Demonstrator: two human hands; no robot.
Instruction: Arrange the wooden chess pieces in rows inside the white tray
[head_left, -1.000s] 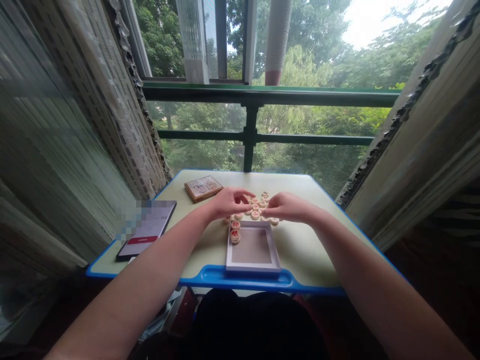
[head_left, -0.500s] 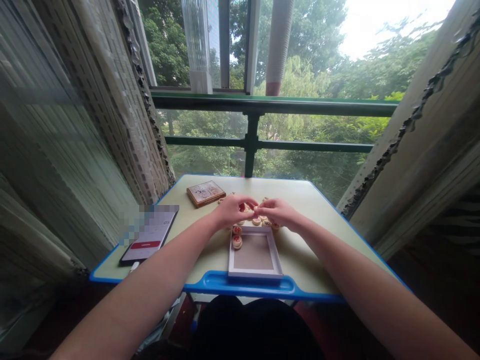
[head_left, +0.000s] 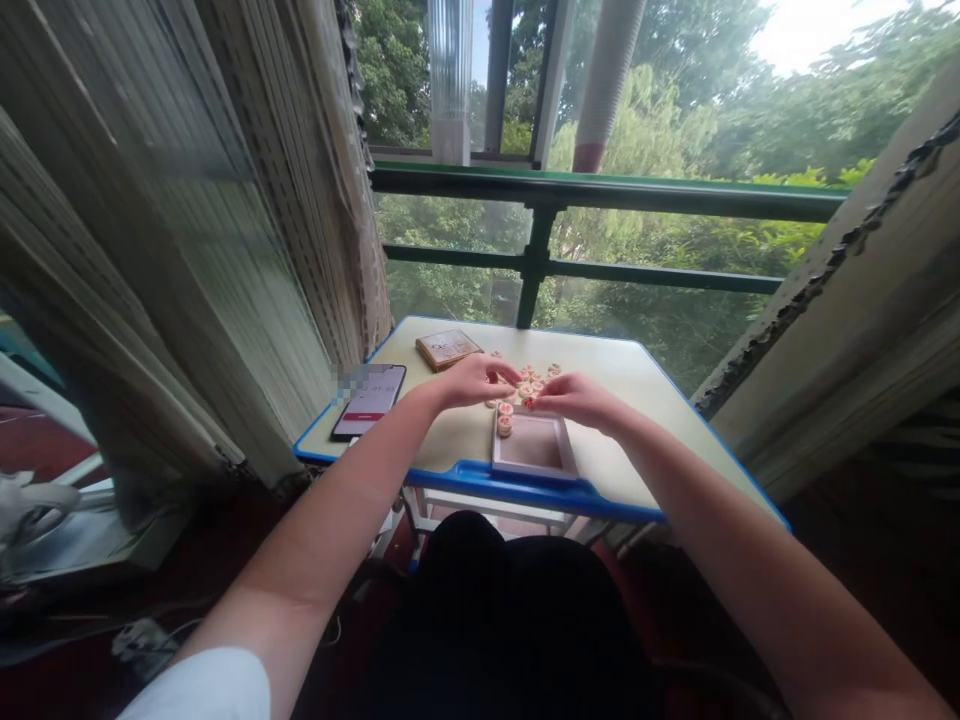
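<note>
Several round wooden pieces with red and dark marks (head_left: 553,370) lie loose on the pale table, beyond an open shallow box (head_left: 574,462). Stacked pieces (head_left: 505,425) stand in the box's far left corner. My left hand (head_left: 480,380) hovers over the left side of the loose pieces, fingers apart and reaching right, holding nothing that I can see. At the box's far right edge, my right hand (head_left: 571,397) has its fingertips pinched on a red-marked piece (head_left: 529,403).
A decorated box lid (head_left: 450,347) lies at the table's back left. Nearer the left edge is a phone (head_left: 369,402) with its screen lit. The blue table rim (head_left: 472,480) runs along the front. Curtains hang on both sides, and a green railing (head_left: 600,190) stands behind.
The view has tilted and turned left. My hands, whose fingertips met above the pieces, have moved apart. My right hand is now lower, by the box's far edge.
</note>
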